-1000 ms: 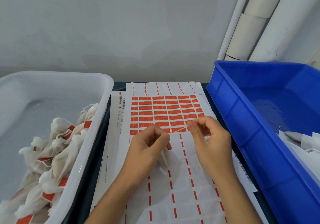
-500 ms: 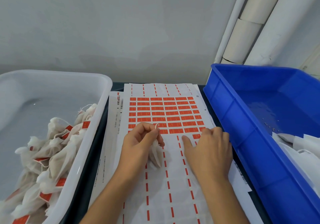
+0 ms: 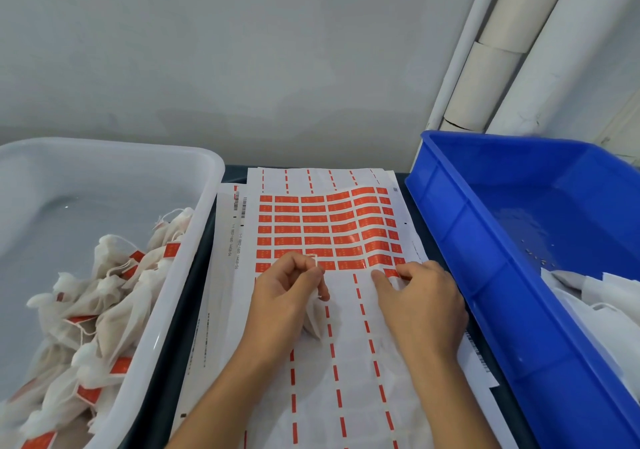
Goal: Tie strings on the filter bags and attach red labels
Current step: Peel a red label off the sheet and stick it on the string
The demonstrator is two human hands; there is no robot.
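- Between the two bins, the left hand [image 3: 289, 289] is curled round a white filter bag [image 3: 314, 320], whose body hangs below the fingers onto the label sheet [image 3: 346, 362]; its string [image 3: 313, 258] loops up above the knuckles.
- Just to its right, the right hand [image 3: 420, 304] lies palm down, fingertips bent at a red label [image 3: 391, 273] on the edge of the remaining rows; whether it pinches the label I cannot tell.
- Left of the left hand, a clear bin [image 3: 194, 240] holds a heap of tied bags [image 3: 104, 303] bearing red tags.
- Right of the right hand, a blue bin [image 3: 485, 258] holds white untied bags [image 3: 606, 292] in its near corner.
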